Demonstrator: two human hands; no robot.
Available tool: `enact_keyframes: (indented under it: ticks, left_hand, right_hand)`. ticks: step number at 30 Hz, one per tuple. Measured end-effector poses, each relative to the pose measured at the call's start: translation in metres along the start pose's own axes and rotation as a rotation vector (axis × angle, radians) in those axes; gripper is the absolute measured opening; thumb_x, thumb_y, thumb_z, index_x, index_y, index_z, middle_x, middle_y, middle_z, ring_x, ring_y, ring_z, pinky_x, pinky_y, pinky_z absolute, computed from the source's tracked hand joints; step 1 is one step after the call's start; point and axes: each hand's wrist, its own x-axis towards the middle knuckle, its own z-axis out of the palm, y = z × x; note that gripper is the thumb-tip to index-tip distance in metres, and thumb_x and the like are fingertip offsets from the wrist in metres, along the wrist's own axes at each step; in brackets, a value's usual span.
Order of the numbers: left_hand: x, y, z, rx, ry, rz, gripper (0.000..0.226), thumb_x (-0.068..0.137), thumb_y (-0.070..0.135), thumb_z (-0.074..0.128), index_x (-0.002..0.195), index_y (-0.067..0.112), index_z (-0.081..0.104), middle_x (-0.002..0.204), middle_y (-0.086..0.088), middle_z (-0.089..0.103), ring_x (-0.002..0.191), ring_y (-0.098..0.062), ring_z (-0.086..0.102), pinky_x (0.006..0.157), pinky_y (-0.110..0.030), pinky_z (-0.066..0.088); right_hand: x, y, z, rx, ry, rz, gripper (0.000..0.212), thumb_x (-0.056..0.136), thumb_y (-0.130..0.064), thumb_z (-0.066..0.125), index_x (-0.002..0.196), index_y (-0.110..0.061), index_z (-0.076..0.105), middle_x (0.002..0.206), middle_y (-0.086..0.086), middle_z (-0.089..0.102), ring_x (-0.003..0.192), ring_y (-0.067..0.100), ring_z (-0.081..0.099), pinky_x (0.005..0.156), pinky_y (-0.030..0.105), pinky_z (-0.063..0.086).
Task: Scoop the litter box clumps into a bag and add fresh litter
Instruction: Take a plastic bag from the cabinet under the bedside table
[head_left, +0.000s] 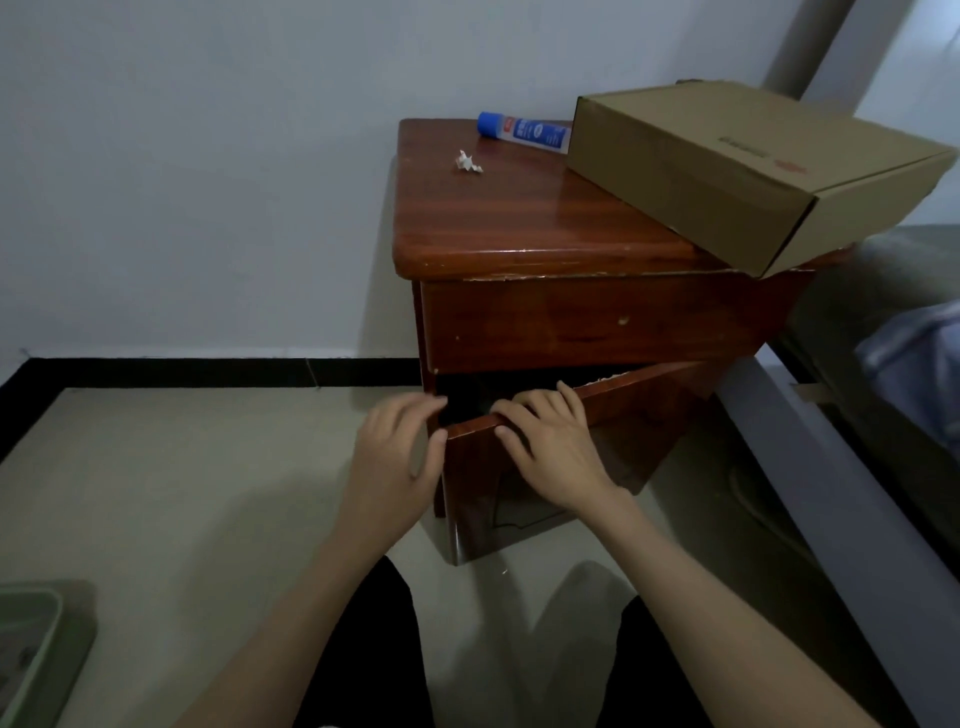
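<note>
A pale green litter box (36, 644) shows only its corner at the bottom left, on the tiled floor. In front of me stands a red-brown wooden nightstand (524, 228) whose lower drawer (597, 415) is pulled partly out, its inside dark. My left hand (395, 452) grips the drawer front's left corner, thumb on the face and fingers at the edge. My right hand (550, 441) lies over the drawer's top edge with its fingers curled inside. No bag, scoop or fresh litter is in sight.
A cardboard box (748, 171) overhangs the nightstand top on the right, beside a blue-and-white tube (524, 130) and a crumpled paper scrap (467, 162). A bed edge (831, 467) runs along the right. My knees in dark trousers (374, 649) are at the bottom.
</note>
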Motion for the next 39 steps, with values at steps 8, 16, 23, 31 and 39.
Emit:
enact_keyframes:
  ticks: [8, 16, 23, 31, 39]
  left_hand:
    - [0.078, 0.033, -0.03, 0.496, -0.082, 0.315, 0.055, 0.094, 0.029, 0.036, 0.146, 0.014, 0.022, 0.154, -0.011, 0.019, 0.143, -0.032, 0.005, 0.114, -0.051, 0.006]
    - [0.096, 0.052, -0.019, 0.683, -0.087, 0.384, 0.067, 0.09, 0.03, 0.05, 0.147, 0.013, 0.017, 0.155, -0.012, 0.017, 0.143, -0.038, 0.005, 0.108, -0.061, -0.004]
    - [0.1, 0.059, -0.008, 0.691, -0.036, 0.347, 0.071, 0.086, 0.025, 0.056, 0.146, 0.014, 0.02, 0.154, -0.011, 0.02, 0.142, -0.038, 0.01, 0.108, -0.06, -0.004]
    - [0.096, 0.069, 0.005, 0.586, 0.043, 0.288, 0.067, 0.085, 0.018, 0.056, 0.144, 0.011, 0.026, 0.152, -0.016, 0.022, 0.14, -0.043, 0.011, 0.106, -0.065, -0.003]
    - [0.099, 0.079, 0.018, 0.556, 0.046, 0.254, 0.067, 0.085, 0.019, 0.052, 0.145, 0.014, 0.022, 0.154, -0.016, 0.017, 0.141, -0.042, 0.006, 0.103, -0.068, -0.005]
  right_hand:
    - [-0.021, 0.004, -0.006, 0.006, -0.008, -0.048, 0.04, 0.091, -0.045, 0.036, 0.113, -0.024, 0.061, 0.105, -0.002, 0.061, 0.107, 0.019, 0.056, 0.113, 0.038, 0.016]
    - [-0.045, 0.007, -0.04, 0.187, -0.093, 0.049, 0.068, 0.075, -0.077, 0.027, 0.093, -0.029, 0.072, 0.092, -0.011, 0.059, 0.104, 0.006, 0.052, 0.113, 0.025, 0.008]
    - [-0.058, 0.005, -0.053, 0.024, -0.229, 0.279, 0.049, 0.081, -0.064, 0.047, 0.047, -0.031, 0.037, 0.06, -0.016, 0.039, 0.1, 0.008, 0.052, 0.112, 0.028, 0.004]
    - [-0.092, 0.013, -0.081, -0.255, -0.446, 0.242, 0.04, 0.09, -0.049, 0.049, 0.096, -0.016, 0.071, 0.099, 0.0, 0.063, 0.113, 0.018, 0.047, 0.117, 0.034, 0.004]
    - [-0.107, 0.02, -0.089, -0.239, -0.404, 0.408, 0.062, 0.09, -0.027, 0.053, 0.146, -0.019, 0.028, 0.157, 0.005, 0.01, 0.146, 0.027, -0.001, 0.118, 0.039, -0.001]
